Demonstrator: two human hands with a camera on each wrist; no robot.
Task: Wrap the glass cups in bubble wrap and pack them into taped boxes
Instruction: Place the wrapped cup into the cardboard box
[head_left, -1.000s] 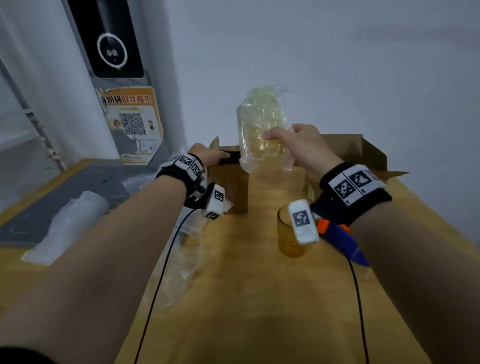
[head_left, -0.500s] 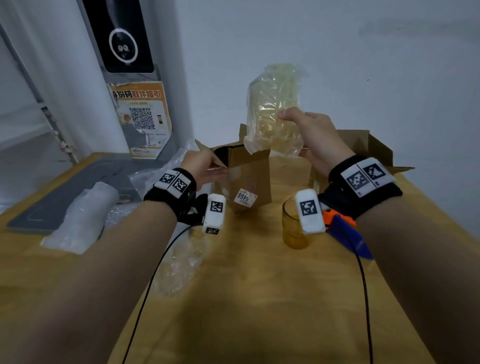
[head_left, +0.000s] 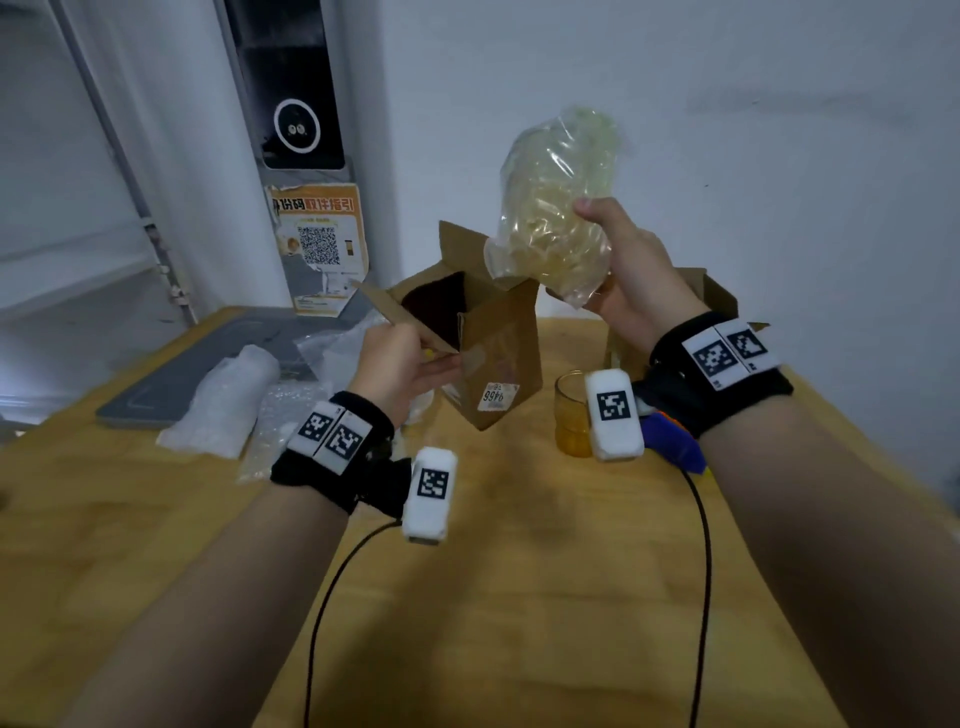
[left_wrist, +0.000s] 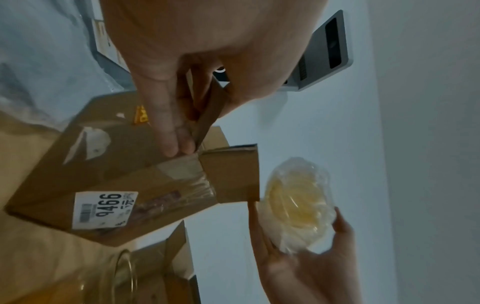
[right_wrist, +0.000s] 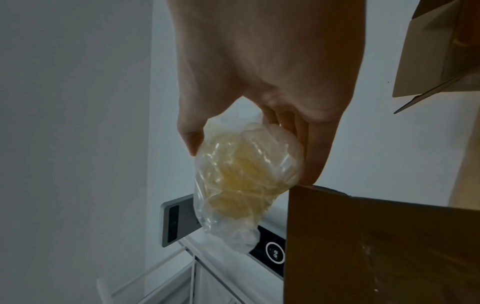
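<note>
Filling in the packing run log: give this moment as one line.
left hand: holds box by flap | right hand: grips wrapped cup above box opening | bare cup: on table

A white sticker (left_wrist: 103, 209) on the cardboard box (left_wrist: 124, 164) reads "9466".

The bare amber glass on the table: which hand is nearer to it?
Right. The right hand holds the wrapped cup above the glass; the left hand grips the box flap, further left.

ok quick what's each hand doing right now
Left hand: pinching a flap of the open cardboard box.
Right hand: gripping the bubble-wrapped cup above the box.
</note>
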